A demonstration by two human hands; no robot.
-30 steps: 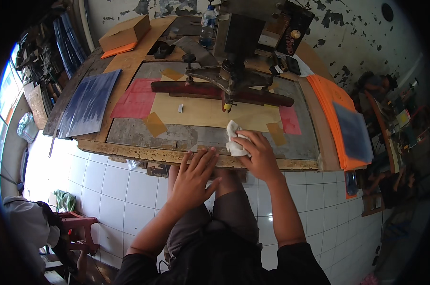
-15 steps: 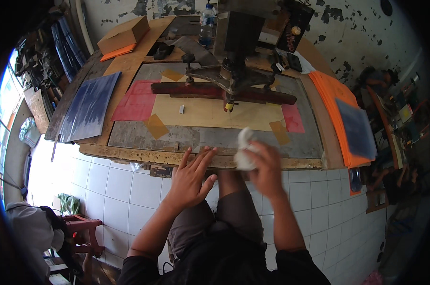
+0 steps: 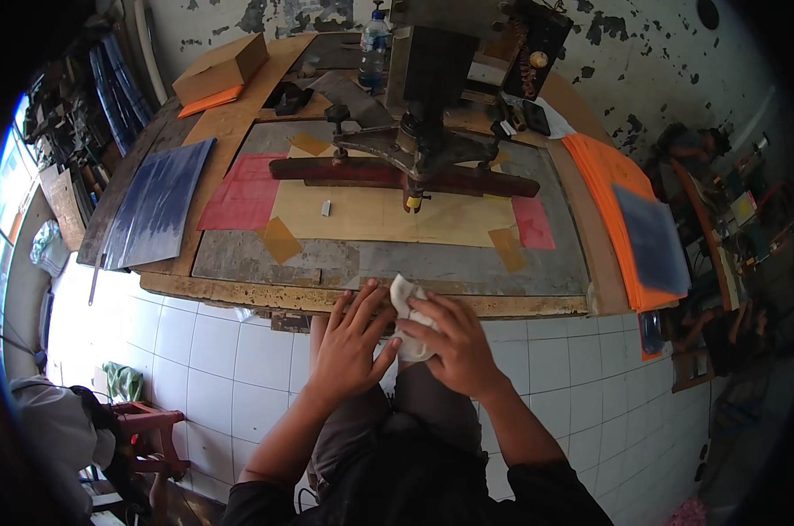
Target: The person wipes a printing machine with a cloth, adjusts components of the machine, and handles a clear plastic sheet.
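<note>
Right hand (image 3: 454,346): you've got it closed round the white rag (image 3: 407,317), just off the surface (image 3: 239,289) edge.
Left hand (image 3: 348,337): open, fingers spread, touching the rag's side.
Rag: looks soft, light, floppy; bunch it mid-wad.

The large flat wooden worktable (image 3: 239,289) is the landmark. On its middle lies a long dark wooden bar (image 3: 344,171) under a black metal press arm (image 3: 432,149). A crumpled white cloth (image 3: 410,320) sits at its near edge, between the left hand (image 3: 348,346) and right hand (image 3: 454,342). A stack of dark blue sheets (image 3: 156,206) lies on its left part, an orange paper stack (image 3: 612,215) on its right, a brown cardboard box (image 3: 221,68) at its far left corner
</note>
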